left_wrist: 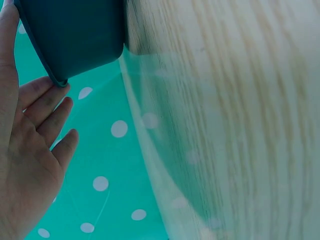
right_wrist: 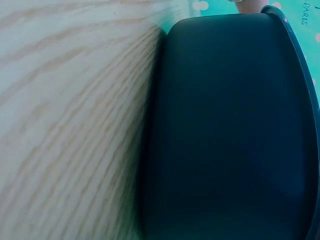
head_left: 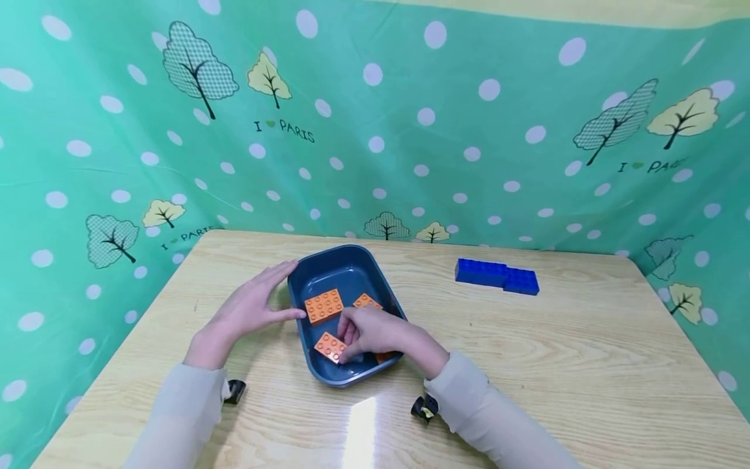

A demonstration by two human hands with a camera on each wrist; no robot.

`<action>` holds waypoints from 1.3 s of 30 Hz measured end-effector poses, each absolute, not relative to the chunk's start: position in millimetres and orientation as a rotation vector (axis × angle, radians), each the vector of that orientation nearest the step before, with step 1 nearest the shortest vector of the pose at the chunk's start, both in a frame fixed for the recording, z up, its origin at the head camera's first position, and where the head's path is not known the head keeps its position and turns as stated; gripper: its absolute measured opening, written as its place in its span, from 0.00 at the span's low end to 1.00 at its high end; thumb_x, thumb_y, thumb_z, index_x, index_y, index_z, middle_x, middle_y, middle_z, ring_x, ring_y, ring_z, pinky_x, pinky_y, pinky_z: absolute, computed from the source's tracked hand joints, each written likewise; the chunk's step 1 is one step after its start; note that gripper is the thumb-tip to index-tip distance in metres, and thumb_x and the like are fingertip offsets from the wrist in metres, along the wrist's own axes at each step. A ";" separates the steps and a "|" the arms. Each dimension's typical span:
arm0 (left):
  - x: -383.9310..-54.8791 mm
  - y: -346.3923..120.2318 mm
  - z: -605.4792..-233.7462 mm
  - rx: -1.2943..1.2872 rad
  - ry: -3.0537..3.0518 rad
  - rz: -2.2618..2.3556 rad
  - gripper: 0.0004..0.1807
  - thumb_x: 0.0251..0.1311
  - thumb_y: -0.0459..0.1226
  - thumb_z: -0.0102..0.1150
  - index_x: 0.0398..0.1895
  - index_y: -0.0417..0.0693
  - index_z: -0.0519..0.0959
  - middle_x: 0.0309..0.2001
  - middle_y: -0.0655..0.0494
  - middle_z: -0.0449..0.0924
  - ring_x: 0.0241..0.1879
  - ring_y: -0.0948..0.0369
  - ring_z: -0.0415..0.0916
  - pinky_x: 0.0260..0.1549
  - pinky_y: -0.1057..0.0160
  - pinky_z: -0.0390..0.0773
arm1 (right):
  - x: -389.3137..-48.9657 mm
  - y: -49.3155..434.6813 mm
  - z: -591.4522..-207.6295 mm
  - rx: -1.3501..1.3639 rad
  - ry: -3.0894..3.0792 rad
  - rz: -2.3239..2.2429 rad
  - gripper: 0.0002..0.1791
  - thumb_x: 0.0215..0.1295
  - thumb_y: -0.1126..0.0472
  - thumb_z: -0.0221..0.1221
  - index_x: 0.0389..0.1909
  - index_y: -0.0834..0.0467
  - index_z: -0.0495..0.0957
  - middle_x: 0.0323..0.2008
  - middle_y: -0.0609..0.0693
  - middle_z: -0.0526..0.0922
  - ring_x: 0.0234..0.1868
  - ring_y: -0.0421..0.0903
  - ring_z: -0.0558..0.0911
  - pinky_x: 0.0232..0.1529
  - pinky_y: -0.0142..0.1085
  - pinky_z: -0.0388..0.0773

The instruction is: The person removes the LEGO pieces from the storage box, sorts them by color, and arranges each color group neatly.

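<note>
A dark blue bin (head_left: 346,260) stands on the table with several orange toy building bricks inside. My left hand (head_left: 249,316) touches the bin's left rim with fairly straight fingers and thumb; in the left wrist view, the left hand (left_wrist: 37,135) has fingertips at the rim of the bin (left_wrist: 82,35). Reaching over the right side, my right hand (head_left: 375,331) pinches a small orange brick (head_left: 330,346) low in the bin. A larger orange brick (head_left: 323,306) lies left of centre. Another orange brick (head_left: 367,300) is partly hidden behind the right hand. The bin's outer wall (right_wrist: 230,125) fills the right wrist view.
Two blue bricks, a longer one (head_left: 480,271) and a shorter one (head_left: 521,281), lie end to end at the back right of the wooden table (head_left: 556,352). A green dotted curtain (head_left: 375,130) hangs behind and at both sides.
</note>
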State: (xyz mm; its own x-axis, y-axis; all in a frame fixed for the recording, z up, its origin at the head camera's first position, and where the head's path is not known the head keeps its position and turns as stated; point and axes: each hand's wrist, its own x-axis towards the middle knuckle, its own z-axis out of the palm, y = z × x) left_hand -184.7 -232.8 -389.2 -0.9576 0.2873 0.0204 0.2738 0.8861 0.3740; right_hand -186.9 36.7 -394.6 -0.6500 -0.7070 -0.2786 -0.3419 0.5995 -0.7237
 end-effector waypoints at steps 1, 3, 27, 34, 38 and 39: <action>-184.5 -232.8 -389.5 0.449 3.015 0.591 0.58 0.50 0.67 0.66 0.80 0.54 0.53 0.78 0.42 0.55 0.76 0.38 0.52 0.72 0.32 0.57 | -186.5 36.6 -394.9 -0.833 2.237 -0.883 0.22 0.55 0.59 0.73 0.49 0.56 0.78 0.30 0.43 0.82 0.30 0.34 0.80 0.34 0.24 0.78; -184.0 -232.5 -389.5 0.446 3.013 0.586 0.58 0.50 0.67 0.65 0.80 0.54 0.53 0.78 0.42 0.55 0.76 0.38 0.52 0.72 0.32 0.57 | -185.7 36.4 -394.8 -0.852 2.173 -0.901 0.27 0.57 0.62 0.71 0.58 0.55 0.75 0.32 0.44 0.82 0.31 0.35 0.82 0.35 0.24 0.80; -185.6 -233.1 -389.6 0.455 3.020 0.587 0.56 0.52 0.64 0.67 0.80 0.54 0.52 0.78 0.43 0.54 0.76 0.39 0.52 0.72 0.32 0.58 | -183.8 27.0 -396.0 -1.100 2.416 -0.626 0.27 0.58 0.51 0.72 0.59 0.51 0.79 0.55 0.44 0.82 0.50 0.36 0.80 0.51 0.24 0.78; -185.3 -233.1 -389.9 0.459 3.023 0.588 0.57 0.51 0.66 0.65 0.80 0.55 0.53 0.78 0.42 0.54 0.76 0.38 0.52 0.71 0.32 0.58 | -184.2 29.8 -390.9 -1.044 2.445 -0.710 0.25 0.59 0.53 0.71 0.58 0.52 0.80 0.55 0.44 0.82 0.51 0.37 0.81 0.55 0.25 0.78; -184.9 -232.4 -390.4 0.468 3.021 0.594 0.57 0.51 0.67 0.64 0.80 0.54 0.53 0.78 0.42 0.54 0.76 0.38 0.52 0.71 0.32 0.58 | -185.0 41.1 -381.0 -1.011 2.487 -0.765 0.26 0.59 0.51 0.71 0.59 0.50 0.81 0.53 0.43 0.83 0.53 0.38 0.82 0.59 0.31 0.78; -185.1 -232.2 -390.7 0.472 3.022 0.595 0.57 0.51 0.67 0.64 0.80 0.54 0.53 0.78 0.42 0.55 0.76 0.38 0.52 0.71 0.32 0.58 | -185.9 45.4 -377.7 -1.001 2.496 -0.790 0.26 0.59 0.51 0.71 0.59 0.50 0.81 0.53 0.44 0.83 0.53 0.39 0.82 0.59 0.32 0.79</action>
State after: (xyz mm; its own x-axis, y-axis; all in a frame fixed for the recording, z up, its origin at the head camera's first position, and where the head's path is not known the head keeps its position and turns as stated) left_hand -185.1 -232.2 -390.7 -0.9538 0.2987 0.0329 0.2889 0.8812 0.3743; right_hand -185.9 45.4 -377.7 -0.6954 -0.7116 -0.1000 -0.5243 0.5977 -0.6066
